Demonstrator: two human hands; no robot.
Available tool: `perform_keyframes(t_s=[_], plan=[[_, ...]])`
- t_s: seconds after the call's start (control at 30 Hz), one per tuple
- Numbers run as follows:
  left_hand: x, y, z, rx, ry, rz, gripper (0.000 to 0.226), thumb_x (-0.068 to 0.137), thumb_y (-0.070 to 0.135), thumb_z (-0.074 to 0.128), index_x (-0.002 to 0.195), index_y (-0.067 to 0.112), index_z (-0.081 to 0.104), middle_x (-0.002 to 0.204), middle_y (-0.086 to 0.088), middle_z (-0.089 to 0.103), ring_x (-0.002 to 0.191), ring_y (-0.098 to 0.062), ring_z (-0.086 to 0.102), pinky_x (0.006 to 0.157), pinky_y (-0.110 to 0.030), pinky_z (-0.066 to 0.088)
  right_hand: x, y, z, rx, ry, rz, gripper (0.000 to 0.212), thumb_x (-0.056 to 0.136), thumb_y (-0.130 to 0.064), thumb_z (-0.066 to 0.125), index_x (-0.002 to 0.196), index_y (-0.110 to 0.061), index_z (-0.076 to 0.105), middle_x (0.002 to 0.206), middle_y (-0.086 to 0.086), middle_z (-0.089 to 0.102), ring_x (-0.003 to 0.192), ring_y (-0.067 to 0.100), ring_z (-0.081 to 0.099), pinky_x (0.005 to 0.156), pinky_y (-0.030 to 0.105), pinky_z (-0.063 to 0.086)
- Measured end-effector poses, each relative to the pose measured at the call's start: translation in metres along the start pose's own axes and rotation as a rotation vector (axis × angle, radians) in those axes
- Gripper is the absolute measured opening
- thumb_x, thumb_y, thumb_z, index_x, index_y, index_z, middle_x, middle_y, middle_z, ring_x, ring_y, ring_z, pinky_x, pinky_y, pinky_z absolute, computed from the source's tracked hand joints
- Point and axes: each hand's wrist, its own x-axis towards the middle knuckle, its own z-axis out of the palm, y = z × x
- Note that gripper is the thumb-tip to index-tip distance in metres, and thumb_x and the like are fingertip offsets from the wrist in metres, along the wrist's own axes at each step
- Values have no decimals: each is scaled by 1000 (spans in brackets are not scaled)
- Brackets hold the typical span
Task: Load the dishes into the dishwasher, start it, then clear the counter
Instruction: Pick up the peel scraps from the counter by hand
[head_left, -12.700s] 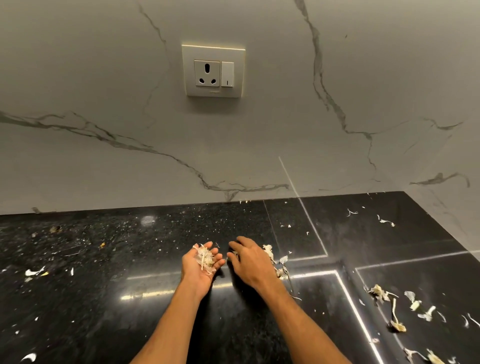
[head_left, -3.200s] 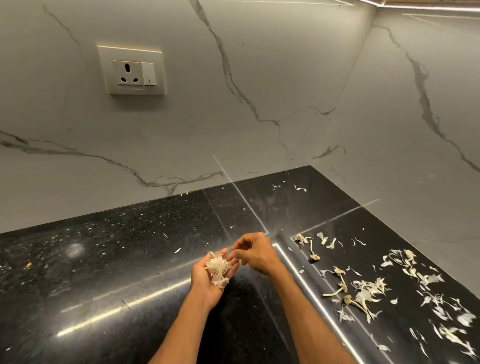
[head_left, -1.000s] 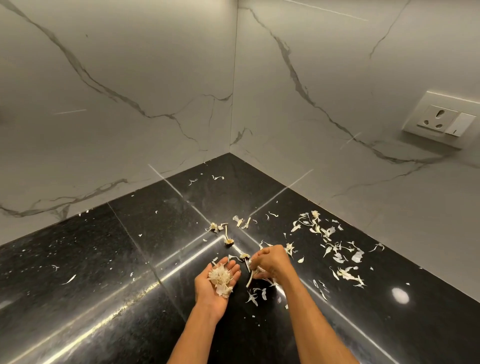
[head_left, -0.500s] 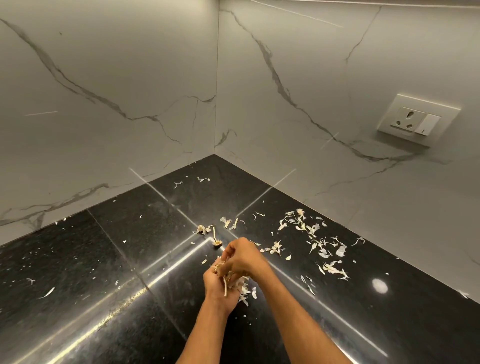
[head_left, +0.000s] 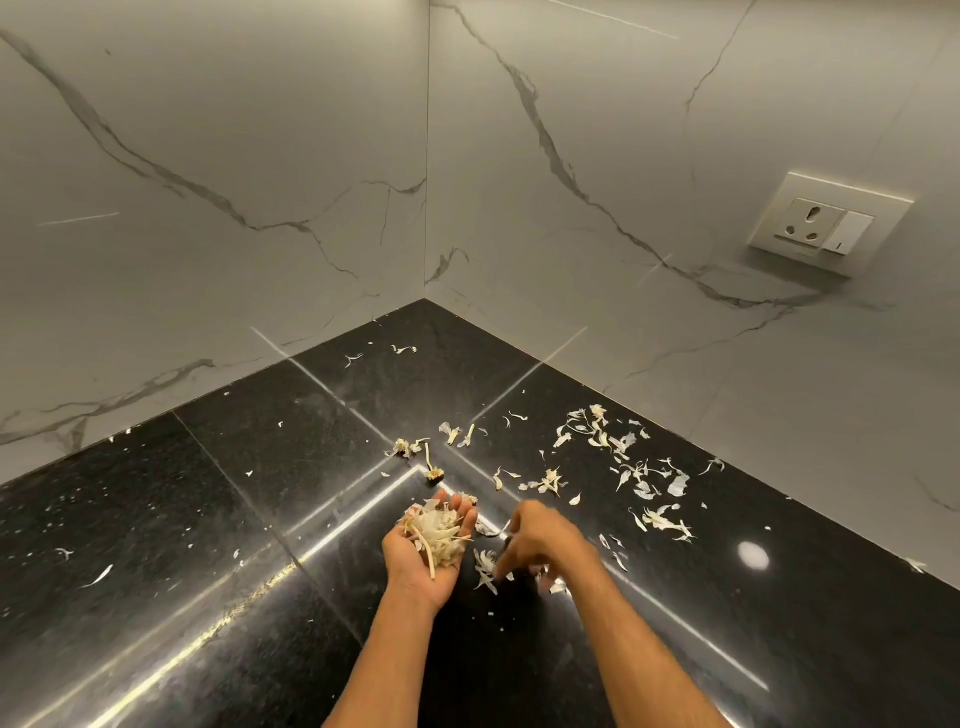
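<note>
So the heap of peels (head_left: 437, 532) sits in the left hand (head_left: 415, 571), which is palm up with its fingers loosely spread, more cupping than gripping. Just to its right, the right hand (head_left: 543, 540) is down on the black counter (head_left: 208, 519) with fingertips at a few scraps (head_left: 485, 569). It's blurred, so I can't tell if it's pinching anything. More loose peels (head_left: 623, 467) are scattered farther out and to the right, running along the foot of the right wall, with a couple of bits far back in the corner. Marble wall (head_left: 260, 208) on both sides, and a socket (head_left: 826, 226) up on the right one.
</note>
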Motion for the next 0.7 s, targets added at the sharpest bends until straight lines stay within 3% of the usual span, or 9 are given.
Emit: perform_keyframes(t_s=[0.1, 0.27, 0.4, 0.47, 0.57, 0.63, 0.7], plan=[[0, 8, -2, 23, -4, 29, 40, 98, 21, 29, 99, -1, 61, 88, -20, 66, 87, -34, 61, 60, -43, 60, 1, 5, 20, -58, -4, -19, 72, 59, -20, 94, 107, -17, 42, 123, 3, 44, 100, 32, 63, 58, 41, 61], [-1, 18, -6, 29, -10, 57, 38, 98, 21, 30, 105, -1, 60, 89, -21, 64, 85, -34, 61, 65, -44, 60, 14, 5, 32, 69, 104, -154, 65, 61, -9, 92, 107, -18, 47, 116, -1, 40, 76, 25, 68, 41, 23, 45], [-3, 23, -9, 50, -6, 65, 38, 99, 22, 29, 107, 0, 59, 93, -20, 62, 83, -33, 61, 66, -44, 59, 26, 5, 32, 167, 186, -207, 58, 66, -7, 89, 113, -23, 59, 114, -3, 41, 77, 15, 59, 58, 27, 59], [-2, 23, -11, 61, 7, 72, 38, 99, 22, 29, 107, 0, 59, 95, -21, 62, 85, -33, 62, 68, -44, 59, 32, 2, 33, 115, 182, -240, 41, 70, -8, 87, 103, -21, 68, 114, 2, 57, 78, 18, 66, 66, 37, 62], [0, 19, -13, 79, 14, 75, 39, 99, 23, 30, 109, 0, 59, 99, -22, 62, 91, -35, 62, 82, -46, 56, 35, -4, 37, -9, 234, -260, 23, 79, -3, 75, 97, -17, 74, 97, 9, 71, 85, 24, 72, 77, 41, 60], [0, 15, -13, 86, 14, 74, 38, 99, 23, 30, 108, 0, 59, 99, -23, 63, 92, -36, 62, 87, -47, 53, 34, -9, 39, -111, 274, -280, 29, 81, 5, 63, 100, -14, 73, 89, 11, 68, 87, 27, 71, 74, 37, 58], [1, 13, -15, 84, 27, 72, 38, 99, 22, 29, 108, 0, 58, 100, -23, 63, 93, -36, 62, 83, -48, 54, 35, -9, 41, -130, 260, -275, 28, 81, 8, 60, 97, -12, 72, 84, 10, 66, 79, 25, 71, 71, 37, 58]])
